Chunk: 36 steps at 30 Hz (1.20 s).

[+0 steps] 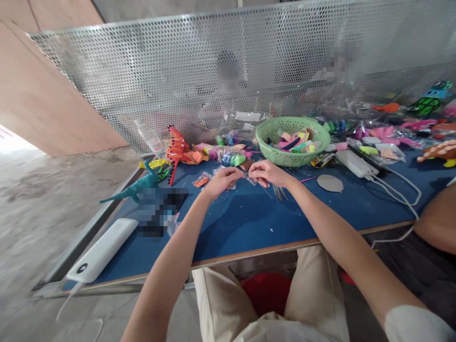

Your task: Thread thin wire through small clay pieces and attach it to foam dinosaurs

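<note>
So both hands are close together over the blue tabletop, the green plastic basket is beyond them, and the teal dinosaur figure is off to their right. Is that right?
Not quite: the head view shows the teal dinosaur figure off to the left. The left hand and right hand are close together over the blue tabletop, with the green plastic basket beyond them.
</note>
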{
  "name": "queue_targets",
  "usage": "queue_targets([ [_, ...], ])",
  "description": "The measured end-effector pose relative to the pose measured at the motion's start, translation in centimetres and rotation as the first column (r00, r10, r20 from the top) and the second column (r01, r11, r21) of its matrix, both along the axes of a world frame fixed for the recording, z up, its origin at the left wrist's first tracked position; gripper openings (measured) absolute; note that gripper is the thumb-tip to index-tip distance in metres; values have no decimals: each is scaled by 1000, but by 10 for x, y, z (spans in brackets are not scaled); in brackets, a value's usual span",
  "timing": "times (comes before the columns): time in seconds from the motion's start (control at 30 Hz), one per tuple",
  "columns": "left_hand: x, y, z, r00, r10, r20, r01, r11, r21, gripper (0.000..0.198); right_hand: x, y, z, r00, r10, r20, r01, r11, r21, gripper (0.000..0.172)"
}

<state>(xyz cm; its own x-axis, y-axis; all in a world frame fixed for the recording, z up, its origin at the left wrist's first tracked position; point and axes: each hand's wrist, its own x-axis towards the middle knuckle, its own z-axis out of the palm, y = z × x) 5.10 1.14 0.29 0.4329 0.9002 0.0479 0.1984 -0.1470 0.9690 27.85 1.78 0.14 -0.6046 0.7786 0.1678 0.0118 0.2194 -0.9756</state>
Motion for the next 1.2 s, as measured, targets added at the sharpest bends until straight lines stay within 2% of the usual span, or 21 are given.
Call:
queue_targets([
  [0.2, 4, 0, -2, 996, 62, 61, -64, 997, 33, 30, -4, 5, -8, 996, -32, -87, 32, 999, -2, 20],
  [0.43, 10, -4, 1, 978, 82, 194, -72, 996, -60, 26, -9, 7, -13, 987, -94, -130, 97, 995, 20, 19],
  [0.53, 12, -5, 1, 974, 91, 207, -76, 994, -79, 26, -11, 7, -15, 983, -108, -146, 114, 993, 35, 18],
  [0.73, 11, -4, 0, 985, 94, 144, -90, 995, -33, 34, -12, 8, -17, 977, -155, -150, 163, 986, 42, 21],
  [0.97, -2, -2, 4, 992, 88, -88, -73, 985, 159, 43, -9, 9, -16, 974, -181, -134, 192, 979, 71, 23],
  [1.2, -12, 0, 9, 986, 53, -158, -26, 985, 170, 42, -7, 10, -16, 975, -177, -135, 186, 981, 55, 22],
])
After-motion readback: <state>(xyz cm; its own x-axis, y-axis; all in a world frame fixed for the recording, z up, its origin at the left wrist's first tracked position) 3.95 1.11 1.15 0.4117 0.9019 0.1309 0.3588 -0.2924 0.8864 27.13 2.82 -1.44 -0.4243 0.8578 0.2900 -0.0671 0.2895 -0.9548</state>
